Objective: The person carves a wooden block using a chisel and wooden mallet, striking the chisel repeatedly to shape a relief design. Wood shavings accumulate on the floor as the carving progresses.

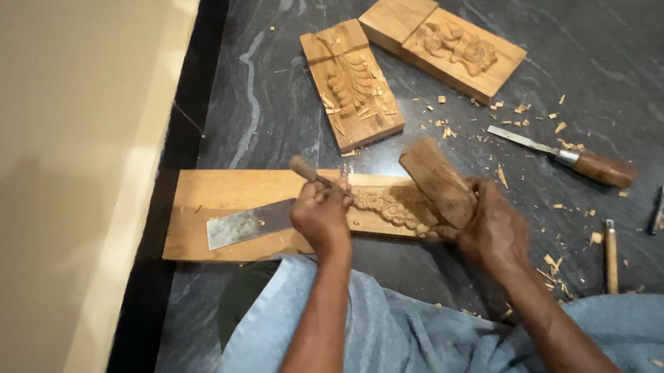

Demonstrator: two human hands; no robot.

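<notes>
Wooden plank with a half-carved relief strip lies flat on the dark stone floor, close in front of a seated person's knees. The left hand has its fingers clamped round a chisel, whose tip meets the carving just beside them. The right hand grips a wooden mallet, fingers wrapped tight, its head raised over the strip. A wide flat blade rests on the plank. Two carved blocks and loose chisels lie farther off among chips.
</notes>
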